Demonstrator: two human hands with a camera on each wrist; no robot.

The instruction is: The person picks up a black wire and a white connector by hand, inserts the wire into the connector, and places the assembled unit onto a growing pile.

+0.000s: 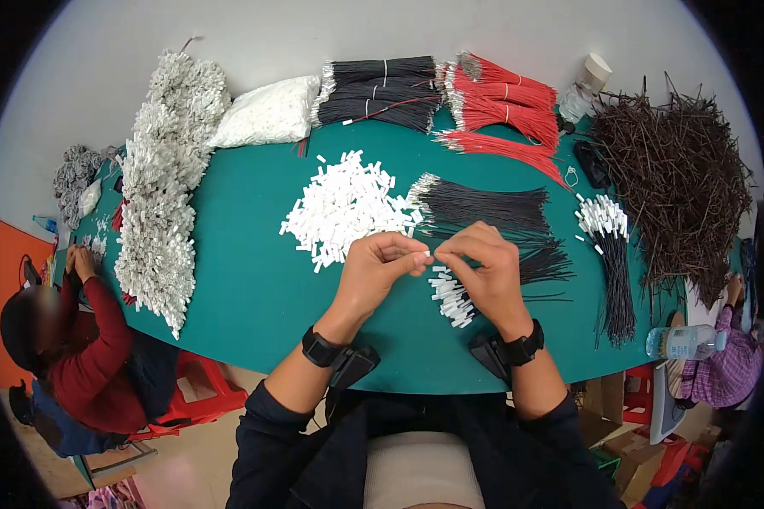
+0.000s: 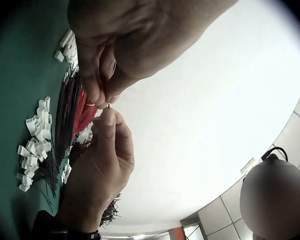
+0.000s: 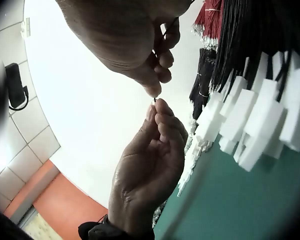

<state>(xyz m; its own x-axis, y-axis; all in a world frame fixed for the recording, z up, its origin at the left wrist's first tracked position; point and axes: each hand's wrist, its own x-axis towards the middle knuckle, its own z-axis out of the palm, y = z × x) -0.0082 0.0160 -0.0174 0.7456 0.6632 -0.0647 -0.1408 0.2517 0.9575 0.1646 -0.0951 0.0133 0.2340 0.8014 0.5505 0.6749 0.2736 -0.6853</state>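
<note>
At the centre of the head view, my left hand [image 1: 373,271] pinches a small white plastic connector housing [image 1: 428,253] between thumb and fingertips. My right hand [image 1: 490,270] meets it tip to tip, pinching a thin black wire [image 3: 154,99] by its end. The right wrist view shows the wire running back through the right hand's fingers; most of the housing is hidden by the left fingertips. Under the hands lie black wires with white housings [image 1: 452,297] on their ends. Beyond them is a bundle of loose black wires [image 1: 488,206], and a pile of white housings [image 1: 348,208] lies to the left.
Finished-looking black wires with white ends [image 1: 604,219] lie right, before a brown tangled heap [image 1: 675,170]. Tied black bundles [image 1: 382,89] and red bundles [image 1: 509,102] line the back. A white heap [image 1: 165,170], bag [image 1: 267,112] and bottle [image 1: 686,342] surround. People sit at both sides.
</note>
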